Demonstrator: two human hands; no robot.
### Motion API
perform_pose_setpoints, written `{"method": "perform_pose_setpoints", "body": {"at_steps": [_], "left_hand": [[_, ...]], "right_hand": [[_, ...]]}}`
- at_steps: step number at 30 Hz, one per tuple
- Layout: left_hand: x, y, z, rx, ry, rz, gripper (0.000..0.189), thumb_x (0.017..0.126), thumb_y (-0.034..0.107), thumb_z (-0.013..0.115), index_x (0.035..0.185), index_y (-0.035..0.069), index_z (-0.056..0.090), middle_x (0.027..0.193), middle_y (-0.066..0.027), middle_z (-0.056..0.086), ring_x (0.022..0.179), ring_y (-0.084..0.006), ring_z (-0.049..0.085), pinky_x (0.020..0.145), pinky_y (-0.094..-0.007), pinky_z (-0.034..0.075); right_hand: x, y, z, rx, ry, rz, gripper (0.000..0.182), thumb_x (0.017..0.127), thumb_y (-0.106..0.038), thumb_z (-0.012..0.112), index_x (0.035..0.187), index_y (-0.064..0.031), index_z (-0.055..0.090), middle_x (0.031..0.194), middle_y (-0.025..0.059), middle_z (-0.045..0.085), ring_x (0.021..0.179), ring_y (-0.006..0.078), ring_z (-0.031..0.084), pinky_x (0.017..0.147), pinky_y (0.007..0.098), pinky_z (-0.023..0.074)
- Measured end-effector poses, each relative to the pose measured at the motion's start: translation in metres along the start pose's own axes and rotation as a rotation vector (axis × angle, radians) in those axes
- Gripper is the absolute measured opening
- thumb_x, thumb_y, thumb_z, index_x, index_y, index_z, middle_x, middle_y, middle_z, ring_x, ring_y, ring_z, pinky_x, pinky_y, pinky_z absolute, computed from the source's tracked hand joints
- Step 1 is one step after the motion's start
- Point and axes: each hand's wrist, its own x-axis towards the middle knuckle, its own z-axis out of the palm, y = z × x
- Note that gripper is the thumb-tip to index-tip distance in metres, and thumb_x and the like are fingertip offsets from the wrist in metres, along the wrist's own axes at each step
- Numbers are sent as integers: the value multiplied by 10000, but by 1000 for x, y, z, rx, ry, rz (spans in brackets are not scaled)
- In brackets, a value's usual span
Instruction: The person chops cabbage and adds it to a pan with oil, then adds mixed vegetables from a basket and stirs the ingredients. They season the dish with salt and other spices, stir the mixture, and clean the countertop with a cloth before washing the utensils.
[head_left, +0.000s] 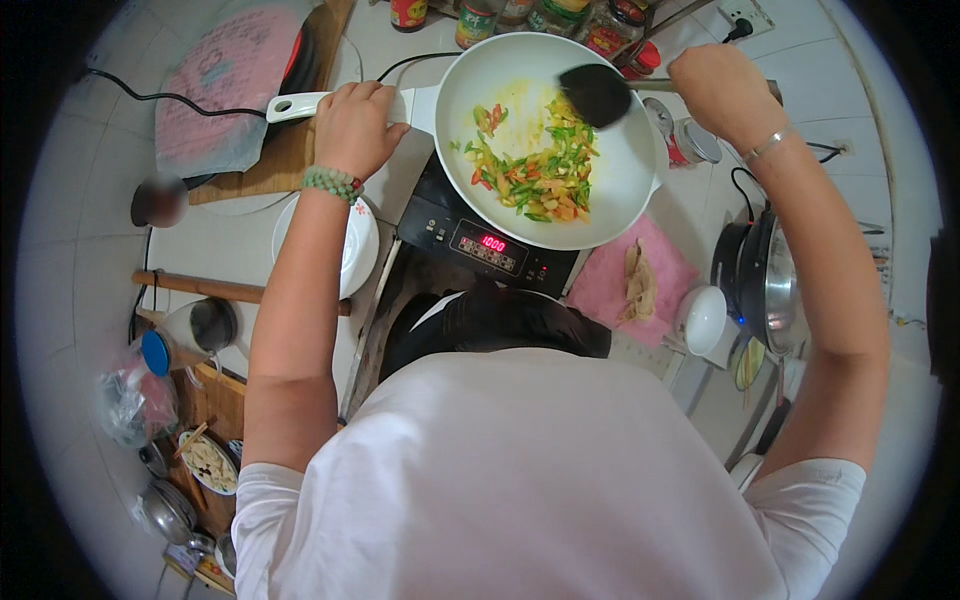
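A white frying pan (622, 184) rests on a black induction cooker (427, 214) whose red display is lit. Chopped green, yellow and red vegetables (540, 176) lie in a curved heap across the pan's middle. My left hand (358, 127) is closed around the pan's white handle (296, 107). Up at the right, my right hand (720, 94) grips the handle of a spatula (596, 95); its dark blade is over the pan's upper right part, beside the vegetables.
Jars (559, 15) stand behind the pan. At right are a pink cloth (600, 277), a white bowl (703, 321) and a steel pot (780, 285). A white plate (364, 247) lies under my left forearm, near a wooden rolling pin (202, 285) and a cutting board (289, 161).
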Motion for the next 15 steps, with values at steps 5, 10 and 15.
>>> {"method": "perform_pose_setpoints", "body": {"at_steps": [5, 10, 15], "left_hand": [[4, 10, -5, 18, -57, -6, 455, 735, 263, 710, 1135, 78, 598, 1163, -93, 593, 1109, -284, 513, 920, -431, 382], [0, 7, -5, 38, -81, -28, 456, 746, 264, 703, 1148, 79, 593, 1171, -94, 590, 1120, -282, 510, 922, -431, 380], [0, 10, -7, 51, -95, -40, 456, 747, 266, 700, 1150, 82, 592, 1167, -92, 592, 1121, -280, 510, 919, -431, 382]], "right_hand": [[-4, -8, 11, 142, -248, -21, 144, 723, -150, 618, 694, -10, 640, 725, 149, 634, 722, 333, 630, 660, 416, 511], [-14, -18, -42, 296, -171, -32, 165, 736, -184, 624, 717, -22, 643, 712, 152, 624, 708, 341, 617, 659, 423, 499], [-3, -52, -50, 316, -134, -88, 161, 756, -184, 662, 819, -39, 691, 809, 173, 661, 789, 336, 658, 693, 421, 534]]}}
